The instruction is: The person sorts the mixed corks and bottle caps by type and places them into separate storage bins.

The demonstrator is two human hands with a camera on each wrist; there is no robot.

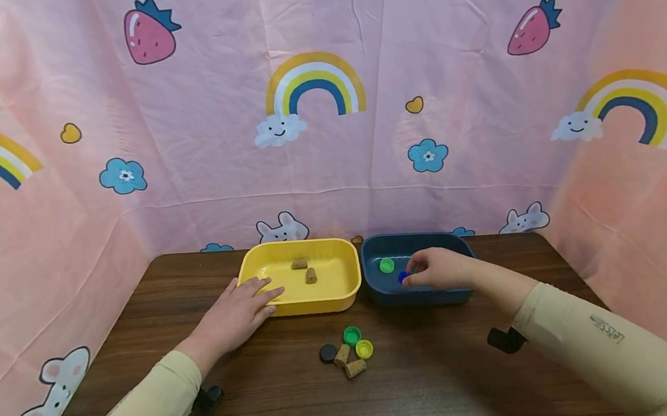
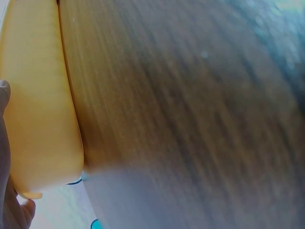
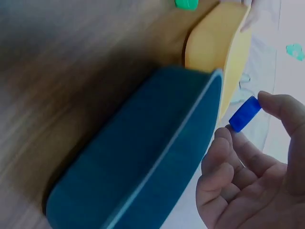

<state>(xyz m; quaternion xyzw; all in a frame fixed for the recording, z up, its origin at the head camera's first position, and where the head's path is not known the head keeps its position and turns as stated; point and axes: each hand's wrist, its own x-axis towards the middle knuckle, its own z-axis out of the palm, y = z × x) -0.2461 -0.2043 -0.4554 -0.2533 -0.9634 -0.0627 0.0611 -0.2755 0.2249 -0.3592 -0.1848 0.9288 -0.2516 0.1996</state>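
Observation:
My right hand (image 1: 440,268) pinches a blue bottle cap (image 3: 245,114) between thumb and fingertip over the dark blue bin (image 1: 420,297). Inside that bin lies a green cap (image 1: 387,266). My left hand (image 1: 241,310) rests with spread fingers on the left rim of the yellow bin (image 1: 319,305), which holds two corks, one lying (image 1: 299,264) and one nearer the front (image 1: 311,276). In the left wrist view, only parts of the left fingers show beside the yellow wall.
In front of the bins, a loose group sits on the wooden table (image 1: 292,406): a black cap (image 1: 328,353), a green cap (image 1: 352,336), a yellow cap (image 1: 364,349) and two corks (image 1: 355,368). A patterned cloth (image 1: 329,161) hangs behind and along both sides.

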